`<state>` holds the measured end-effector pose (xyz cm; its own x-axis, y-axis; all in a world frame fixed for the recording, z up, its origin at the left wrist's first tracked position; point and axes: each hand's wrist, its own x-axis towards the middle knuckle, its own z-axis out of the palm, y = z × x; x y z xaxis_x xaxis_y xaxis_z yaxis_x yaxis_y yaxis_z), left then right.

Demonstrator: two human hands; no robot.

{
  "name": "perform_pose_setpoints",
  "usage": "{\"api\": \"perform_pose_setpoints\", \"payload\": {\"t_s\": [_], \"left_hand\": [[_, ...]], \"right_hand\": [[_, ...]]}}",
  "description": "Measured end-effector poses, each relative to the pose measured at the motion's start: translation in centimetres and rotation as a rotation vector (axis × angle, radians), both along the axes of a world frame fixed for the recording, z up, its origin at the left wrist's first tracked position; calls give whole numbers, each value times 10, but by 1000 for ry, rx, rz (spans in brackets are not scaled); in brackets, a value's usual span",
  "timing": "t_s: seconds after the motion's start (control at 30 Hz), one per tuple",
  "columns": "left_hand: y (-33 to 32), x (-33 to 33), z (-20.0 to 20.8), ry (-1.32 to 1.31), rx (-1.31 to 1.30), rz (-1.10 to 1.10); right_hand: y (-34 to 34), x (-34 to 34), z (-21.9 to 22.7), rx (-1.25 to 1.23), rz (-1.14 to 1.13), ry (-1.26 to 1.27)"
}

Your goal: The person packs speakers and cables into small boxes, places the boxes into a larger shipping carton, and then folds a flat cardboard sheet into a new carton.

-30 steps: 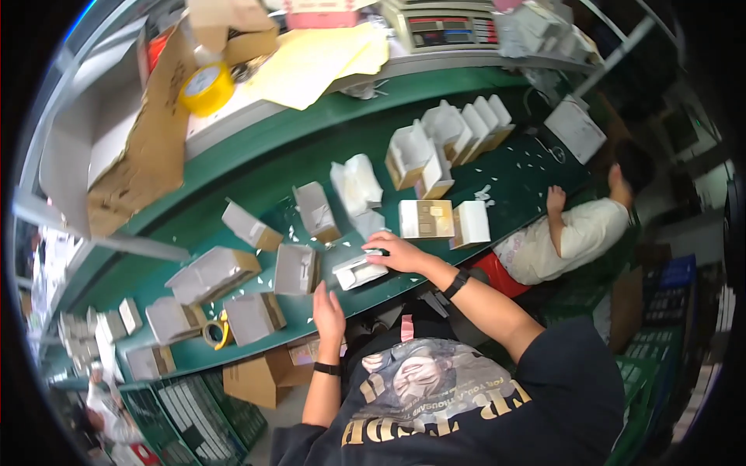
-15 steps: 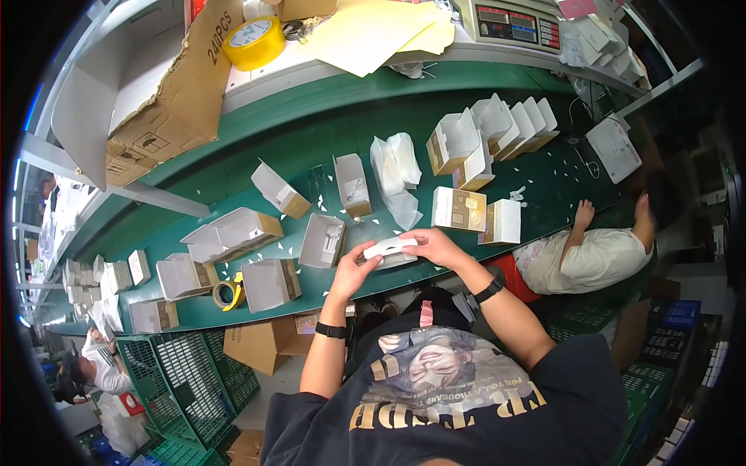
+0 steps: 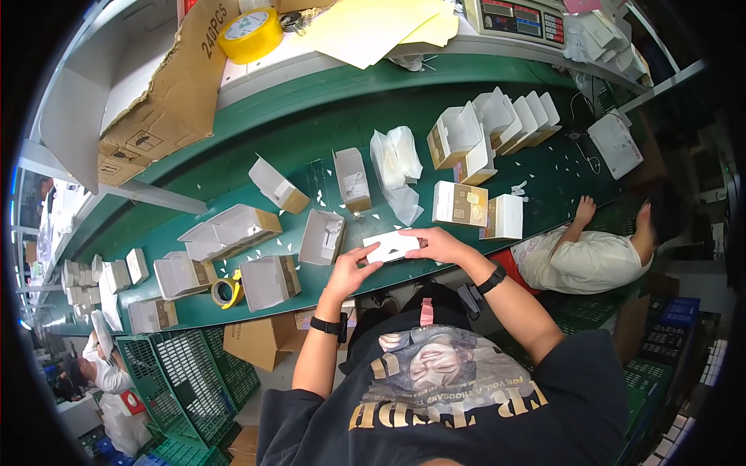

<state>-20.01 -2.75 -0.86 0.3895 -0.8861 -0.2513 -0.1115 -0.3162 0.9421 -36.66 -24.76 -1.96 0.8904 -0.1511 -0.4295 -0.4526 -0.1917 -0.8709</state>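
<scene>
White box (image 3: 391, 247): it is in the middle of the frame, over the near edge of the counter (image 3: 544, 203), with its dark-marked face up.
Left hand (image 3: 351, 271): holds the left end between thumb and fingers.
Right hand (image 3: 440, 246): holds the right end in similar way.
Pressure: better light and equal from both sides, because the walls may bend.
Open carton (image 3: 321, 237): near the left hand, so turn the wrist carefully there.
</scene>
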Motion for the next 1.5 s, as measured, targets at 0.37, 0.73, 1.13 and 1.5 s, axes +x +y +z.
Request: {"api": "perform_pose_setpoints", "payload": {"t_s": [0.37,0.73,1.13,1.5], "left_hand": [[0,-15,-26,-727,-245,7],[-3,-12,-25,-791,-137,-203],[-8,0,-10,-812,-199,-270],[-10,3,-11,-834,-185,-330]], "right_hand": [[16,-8,-8,-616,92,-449],[16,-1,0,-763,273,-463],[3,3,-2,-691,338,-499],[-1,2,2,-672,387,-501]]}}
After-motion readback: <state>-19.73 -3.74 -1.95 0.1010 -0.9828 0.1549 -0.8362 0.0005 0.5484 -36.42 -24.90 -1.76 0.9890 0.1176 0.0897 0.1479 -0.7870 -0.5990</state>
